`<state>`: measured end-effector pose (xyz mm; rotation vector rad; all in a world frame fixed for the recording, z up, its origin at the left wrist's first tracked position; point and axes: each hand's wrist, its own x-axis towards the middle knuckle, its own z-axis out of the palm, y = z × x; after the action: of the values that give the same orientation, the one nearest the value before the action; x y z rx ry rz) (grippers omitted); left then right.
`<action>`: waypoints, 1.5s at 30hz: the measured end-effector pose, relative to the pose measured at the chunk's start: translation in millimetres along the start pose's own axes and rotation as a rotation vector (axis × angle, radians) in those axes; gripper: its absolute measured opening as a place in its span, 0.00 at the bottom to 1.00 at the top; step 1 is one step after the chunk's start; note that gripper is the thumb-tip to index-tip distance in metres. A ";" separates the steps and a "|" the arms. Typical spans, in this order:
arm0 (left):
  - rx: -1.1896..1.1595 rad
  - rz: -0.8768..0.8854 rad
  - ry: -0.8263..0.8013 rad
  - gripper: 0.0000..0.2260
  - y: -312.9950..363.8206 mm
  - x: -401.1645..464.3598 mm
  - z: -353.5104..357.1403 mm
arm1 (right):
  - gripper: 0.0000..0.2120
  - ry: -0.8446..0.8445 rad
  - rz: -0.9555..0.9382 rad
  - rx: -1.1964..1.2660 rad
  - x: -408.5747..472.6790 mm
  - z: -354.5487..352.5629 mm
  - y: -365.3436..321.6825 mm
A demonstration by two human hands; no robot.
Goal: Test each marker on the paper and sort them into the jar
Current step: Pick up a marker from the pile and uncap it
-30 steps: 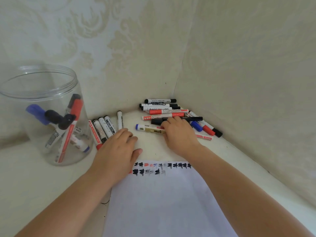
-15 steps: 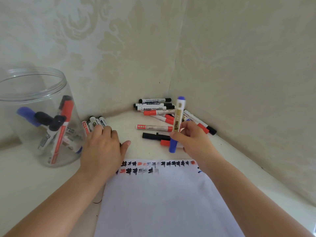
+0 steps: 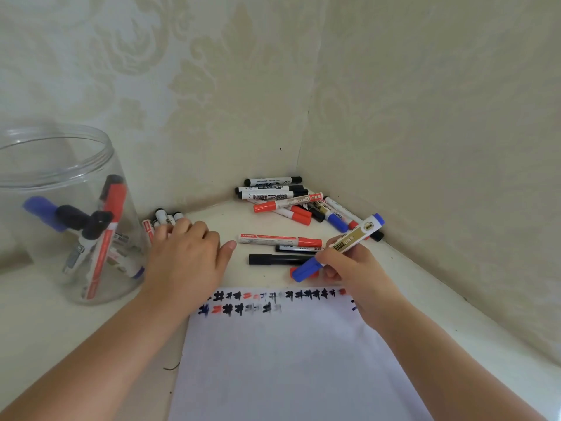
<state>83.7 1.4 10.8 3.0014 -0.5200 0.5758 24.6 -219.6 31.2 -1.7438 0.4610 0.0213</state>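
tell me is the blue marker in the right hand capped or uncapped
Capped: the blue marker in the right hand has its blue cap on, no tip showing.

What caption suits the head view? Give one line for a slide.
Right hand holds a capped blue marker above the paper; left hand rests flat.

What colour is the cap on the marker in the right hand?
Blue cap on the marker, clearest in the head view.

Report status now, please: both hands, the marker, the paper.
Right hand grips blue marker, cap on, tilted above the table. Left hand flat beside paper, holding nothing. Loose markers lie near; nothing blocks the paper.
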 end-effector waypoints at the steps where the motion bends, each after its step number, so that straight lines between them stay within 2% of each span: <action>1: -0.014 0.001 -0.015 0.27 1.1 -0.6 -0.7 | 0.04 0.004 -0.004 0.006 0.1 -0.3 -0.1; 4: -0.114 0.052 -0.016 0.26 6.1 -3.1 -3.4 | 0.02 -0.025 -0.028 0.070 -1.7 1.4 -0.2; 6: -0.297 0.161 -0.011 0.24 14.9 -6.1 -7.8 | 0.03 -0.115 -0.082 0.139 -5.4 5.8 0.3; 9: -0.606 0.328 -0.145 0.23 33.7 -12.4 -16.9 | 0.04 -0.294 -0.229 0.193 -11.2 11.8 6.0; 12: -0.733 0.357 -0.212 0.16 47.1 -18.6 -17.4 | 0.03 -0.414 -0.284 0.312 -14.0 14.6 9.1; 14: -0.720 0.371 -0.156 0.09 51.7 -20.6 -16.2 | 0.03 -0.401 -0.299 0.308 -13.6 15.3 9.4; 16: -0.712 0.407 -0.097 0.06 54.5 -22.1 -17.3 | 0.06 -0.370 -0.318 0.302 -12.9 16.6 10.4; 20: -0.693 0.447 -0.062 0.11 56.5 -20.7 -20.0 | 0.10 -0.370 -0.345 0.326 -12.9 18.8 10.8; 24: -0.667 0.430 -0.051 0.15 56.9 -20.6 -25.6 | 0.09 -0.369 -0.370 0.316 -15.0 17.5 10.0; 29: -0.667 0.423 -0.055 0.12 58.2 -24.0 -31.8 | 0.08 -0.341 -0.387 0.317 -18.9 16.7 10.1; 33: -0.631 0.438 -0.034 0.11 55.2 -24.6 -31.7 | 0.07 -0.314 -0.450 0.223 -22.9 13.0 10.7; 35: -0.663 0.412 -0.033 0.14 52.7 -23.2 -28.5 | 0.06 -0.314 -0.423 0.263 -22.5 13.8 7.2; 38: -0.693 0.337 -0.101 0.27 42.4 -23.2 -18.4 | 0.06 -0.226 -0.267 0.350 -16.5 5.9 -2.5; 40: -0.651 0.337 -0.218 0.31 31.6 -25.9 -8.8 | 0.08 -0.152 -0.140 0.271 -13.9 -5.7 -9.1; 42: -0.553 0.341 -0.308 0.33 24.9 -27.6 -1.6 | 0.08 -0.147 -0.061 0.179 -14.4 -13.1 -10.0; 45: -0.422 0.359 -0.319 0.33 27.2 -28.2 3.2 | 0.05 -0.145 -0.059 0.023 -16.8 -7.6 -4.7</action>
<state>51.1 -15.6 -3.1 2.6099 -1.0618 -0.0190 8.9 -221.2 41.7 -1.7193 0.3022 0.0999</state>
